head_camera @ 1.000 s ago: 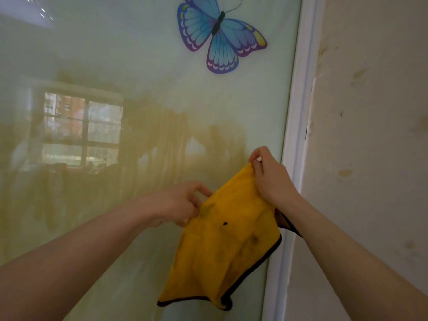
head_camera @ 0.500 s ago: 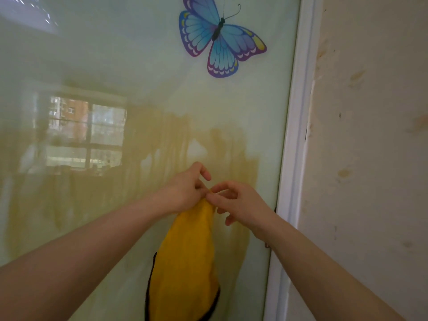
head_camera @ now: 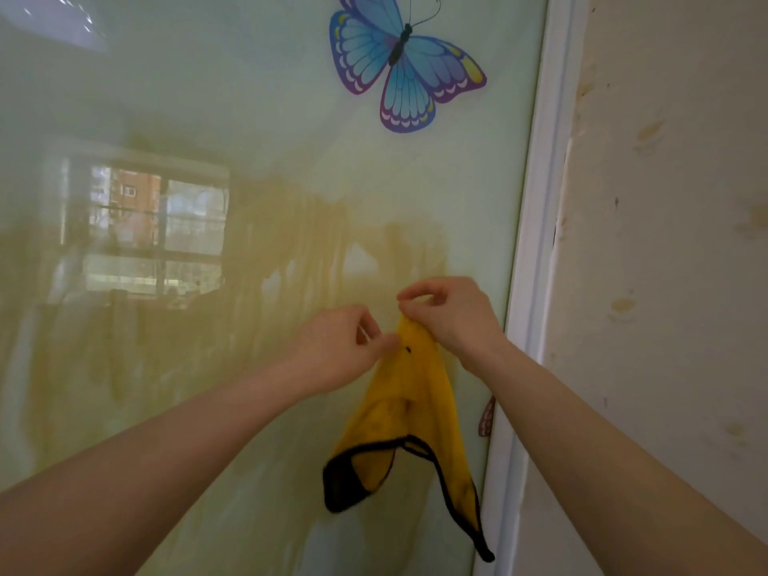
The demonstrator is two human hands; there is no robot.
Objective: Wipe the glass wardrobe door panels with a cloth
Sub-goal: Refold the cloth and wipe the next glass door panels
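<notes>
A yellow cloth (head_camera: 409,401) with a black hem hangs in front of the pale green glass wardrobe door panel (head_camera: 232,118). My right hand (head_camera: 453,318) pinches the cloth's top corner. My left hand (head_camera: 336,347) pinches its edge just below and to the left of that. The cloth droops folded, its lower corners dangling near the panel's right side. Brownish streaks smear the glass behind my hands.
A blue and purple butterfly sticker (head_camera: 405,62) sits high on the panel. The white door frame (head_camera: 536,243) runs down the right side of the glass. Beyond it is a stained cream wall (head_camera: 673,243). A window is reflected at the left of the glass.
The cloth went from spread between my hands to bunched. My right hand has now lifted the top corner slightly up and right, and the cloth hangs further right.
</notes>
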